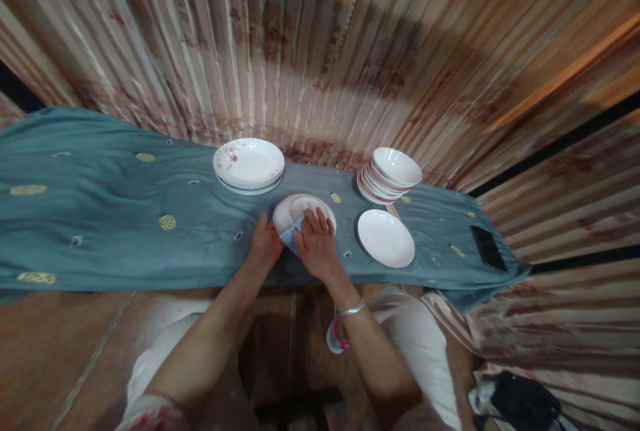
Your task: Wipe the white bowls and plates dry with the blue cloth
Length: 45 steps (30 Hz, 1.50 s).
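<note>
A white plate (pixel 283 208) is in front of me at the middle of the table; a round ring on its upper face suggests its underside is up. My left hand (pixel 267 242) grips the plate's near left rim, thumb raised at the edge. With my right hand (pixel 318 242) I press a light blue cloth (pixel 291 236) against the plate, fingers lying over its surface. Part of the cloth is hidden under that hand. Right of it lies another white plate (pixel 386 238), apart from both hands.
A stack of flower-patterned plates (pixel 250 163) stands at the back left, a stack of bowls (pixel 393 171) at the back right. A dark phone (pixel 489 248) lies near the right end of the teal tablecloth (pixel 115 218). A pleated curtain (pixel 300 51) hangs behind.
</note>
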Available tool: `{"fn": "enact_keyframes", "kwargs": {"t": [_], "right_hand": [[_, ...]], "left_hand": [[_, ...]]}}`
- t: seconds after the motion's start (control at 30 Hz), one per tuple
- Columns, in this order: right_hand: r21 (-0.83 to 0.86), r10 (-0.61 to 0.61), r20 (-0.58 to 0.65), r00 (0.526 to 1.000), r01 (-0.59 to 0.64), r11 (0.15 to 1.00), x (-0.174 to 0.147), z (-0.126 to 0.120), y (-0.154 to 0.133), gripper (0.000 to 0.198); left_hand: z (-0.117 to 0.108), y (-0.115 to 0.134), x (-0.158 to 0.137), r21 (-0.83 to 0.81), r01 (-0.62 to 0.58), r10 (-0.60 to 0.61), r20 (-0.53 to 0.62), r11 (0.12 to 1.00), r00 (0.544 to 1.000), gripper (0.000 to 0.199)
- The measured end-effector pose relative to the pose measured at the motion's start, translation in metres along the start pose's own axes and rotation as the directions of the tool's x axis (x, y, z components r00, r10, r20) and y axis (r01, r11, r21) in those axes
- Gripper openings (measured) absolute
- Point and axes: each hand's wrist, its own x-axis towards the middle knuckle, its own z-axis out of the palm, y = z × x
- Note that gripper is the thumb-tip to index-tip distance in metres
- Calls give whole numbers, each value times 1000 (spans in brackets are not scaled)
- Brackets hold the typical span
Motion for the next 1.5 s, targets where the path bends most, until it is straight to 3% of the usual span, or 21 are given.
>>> {"fn": "enact_keyframes", "kwargs": {"t": [0.23, 0.73, 1.23, 1.5], "right_hand": [[-61, 21, 100, 995, -15, 998, 28, -1, 4, 38], [-158, 65, 129, 990, -44, 986, 50, 5, 30, 45], [-253, 142, 120, 983, -108, 962, 33, -3, 55, 46], [-190, 149, 83, 985, -131, 973, 14, -4, 59, 44]], "left_hand": [[-1, -1, 3, -55, 14, -14, 0, 998, 1000, 56], [-2, -1, 5, -92, 17, -16, 12, 996, 1000, 56], [0, -2, 3, -58, -15, 11, -59, 998, 998, 53], [2, -1, 0, -24, -10, 9, -69, 1000, 998, 54]]}}
